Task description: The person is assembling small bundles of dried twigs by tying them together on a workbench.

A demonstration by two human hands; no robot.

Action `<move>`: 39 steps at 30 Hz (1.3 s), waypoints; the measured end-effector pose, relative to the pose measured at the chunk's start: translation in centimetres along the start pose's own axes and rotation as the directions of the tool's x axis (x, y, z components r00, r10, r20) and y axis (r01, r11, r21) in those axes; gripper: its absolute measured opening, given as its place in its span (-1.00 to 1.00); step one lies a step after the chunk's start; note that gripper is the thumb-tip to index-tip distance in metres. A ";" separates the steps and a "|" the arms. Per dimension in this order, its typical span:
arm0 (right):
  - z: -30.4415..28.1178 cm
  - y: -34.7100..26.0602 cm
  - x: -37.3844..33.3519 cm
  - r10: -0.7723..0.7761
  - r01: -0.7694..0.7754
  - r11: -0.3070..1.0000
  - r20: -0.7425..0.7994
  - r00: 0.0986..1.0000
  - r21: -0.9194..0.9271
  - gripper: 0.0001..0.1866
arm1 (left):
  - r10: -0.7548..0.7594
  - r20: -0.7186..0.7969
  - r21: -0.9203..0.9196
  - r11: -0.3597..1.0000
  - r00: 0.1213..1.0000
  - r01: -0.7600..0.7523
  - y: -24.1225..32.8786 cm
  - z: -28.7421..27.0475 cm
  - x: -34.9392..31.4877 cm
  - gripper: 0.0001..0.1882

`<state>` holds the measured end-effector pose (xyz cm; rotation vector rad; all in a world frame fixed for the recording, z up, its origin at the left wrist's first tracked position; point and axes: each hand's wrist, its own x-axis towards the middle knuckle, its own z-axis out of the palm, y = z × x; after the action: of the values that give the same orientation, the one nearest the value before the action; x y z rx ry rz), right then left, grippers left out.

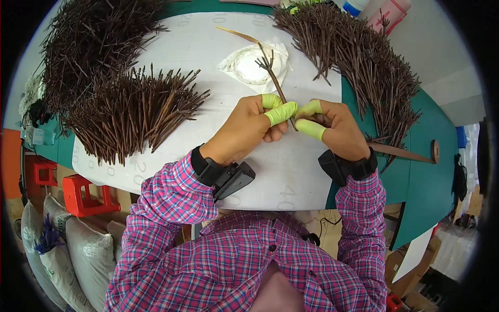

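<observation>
A brown artificial twig point(275, 80) with a forked tip slants up from between my hands. My left hand point(254, 122) pinches its stem between thumb and forefinger; yellow-green covers wrap these fingertips. Beside it, my right hand point(335, 125) is closed in a pinch close to the twig's lower end, with the same covers on thumb and forefinger. A strip of brown tape point(397, 151) runs from a roll point(435, 151) at the right to beneath my right hand, where it seems gripped. The fingers partly hide the strip's end.
Heaped brown twigs point(99, 47) and a row of twigs point(135, 112) lie left; another long pile point(364, 67) lies right. A crumpled white cloth point(254, 65) and a thin yellow-brown stick point(236, 33) lie ahead on the white sheet point(197, 41). A red stool point(86, 195) stands below left.
</observation>
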<state>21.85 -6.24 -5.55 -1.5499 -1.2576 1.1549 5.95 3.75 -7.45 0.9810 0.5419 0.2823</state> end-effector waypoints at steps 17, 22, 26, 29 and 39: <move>0.5 1.2 -0.2 -0.074 0.078 0.995 -0.073 0.995 0.062 -0.88 | 0.425 0.025 0.304 0.859 0.905 -0.412 -1.1 1.1 -0.4 -0.83; -0.8 2.1 0.1 -0.008 0.078 0.970 -0.292 0.956 0.229 -0.83 | 0.491 0.041 0.219 0.845 0.870 -0.488 -0.2 1.7 -1.2 -0.84; -0.8 1.4 0.9 0.039 0.082 0.939 -0.340 0.940 0.334 -0.76 | 0.412 -0.020 -0.057 0.909 0.911 -0.412 0.1 0.8 -0.9 -0.86; -0.2 0.8 0.9 -0.073 0.130 0.966 -0.247 0.966 0.223 -0.71 | 0.296 -0.027 -0.309 0.906 0.955 -0.290 0.2 -0.1 -0.2 -0.86; -0.1 1.8 0.9 -0.410 0.358 0.883 -0.130 0.903 -0.303 -0.72 | 0.238 -0.054 -0.345 0.907 0.970 -0.242 -0.3 -0.2 -0.4 -0.85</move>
<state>22.49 -5.64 -7.44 -1.4702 -1.5542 0.5796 5.53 3.51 -7.66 0.6977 0.3625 0.5851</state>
